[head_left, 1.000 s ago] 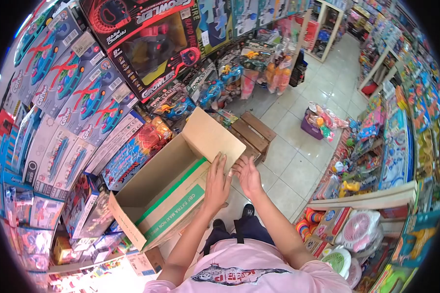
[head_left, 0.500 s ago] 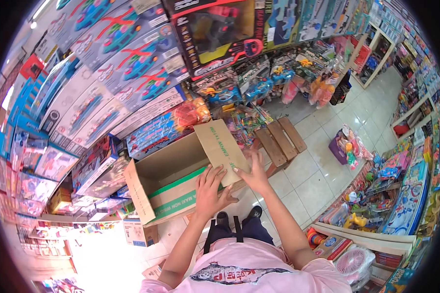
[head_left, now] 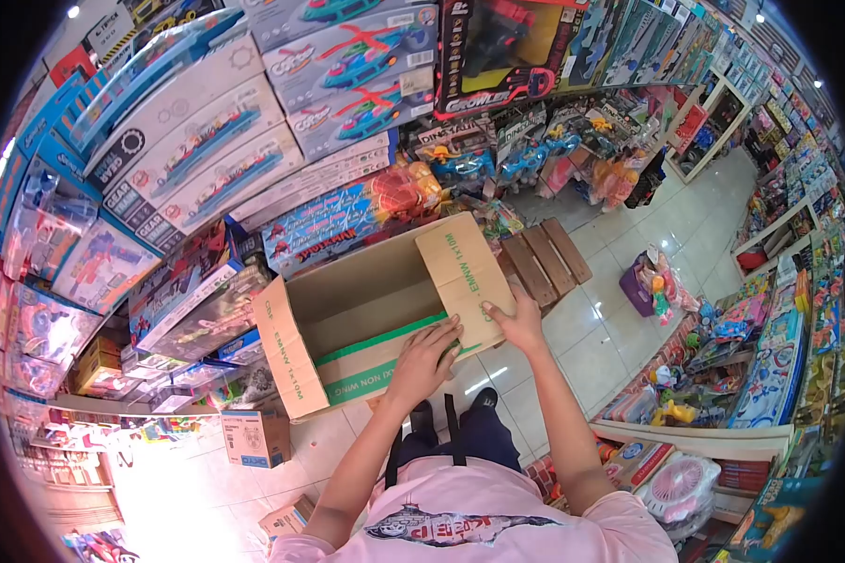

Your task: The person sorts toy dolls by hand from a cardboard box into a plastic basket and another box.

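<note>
An open cardboard box with green printing is in front of me, tilted in view, its flaps folded outward. Bare brown walls show inside it. My left hand lies on the front flap near its right end, fingers stretched out and close together, thumb slightly apart. On the right side flap, my right hand grips the outer edge, its thumb on top and its other fingers partly hidden. Just beyond that flap is a brown slatted wooden stool.
Stacked toy boxes rise behind the cardboard box. A smaller carton sits on the tiled floor to the left. A purple basket with toys is to the right. Shelves of toys and a pink fan line the right side.
My left hand has shifted right along the front flap, its fingers drawing together. My right hand has moved slightly right and closed on the side flap's edge. The view has turned somewhat.
</note>
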